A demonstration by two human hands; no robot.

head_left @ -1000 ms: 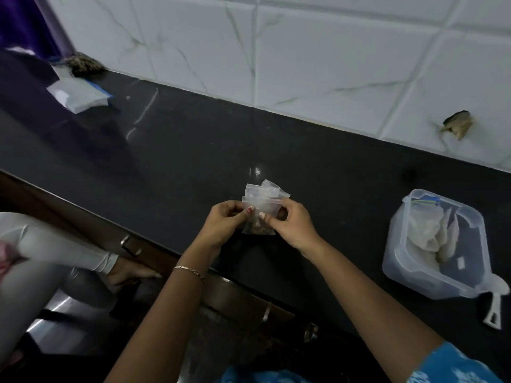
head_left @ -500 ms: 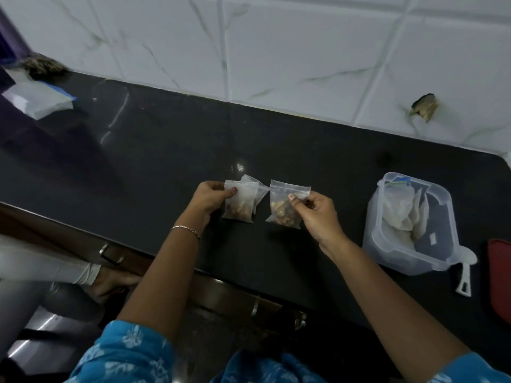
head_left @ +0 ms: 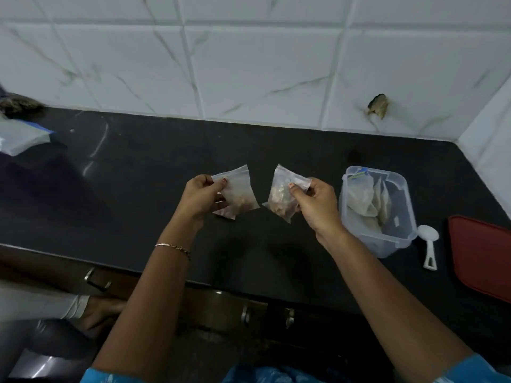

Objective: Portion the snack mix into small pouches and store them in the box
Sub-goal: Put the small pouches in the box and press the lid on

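Pinching the left pouch (head_left: 238, 189) in the left hand (head_left: 200, 196) and the right pouch (head_left: 279, 199) in the right hand (head_left: 318, 207), both filled, above the worktop (head_left: 138, 189). Storing now (seemingly); next needing a short carry rightward into the open box (head_left: 409, 208) nearby.

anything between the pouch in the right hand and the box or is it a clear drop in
Nothing visible does. The right hand holds the pouch just left of the box, whose top is open; only bare counter lies between. The red lid and the white scoop sit on the box's far side.
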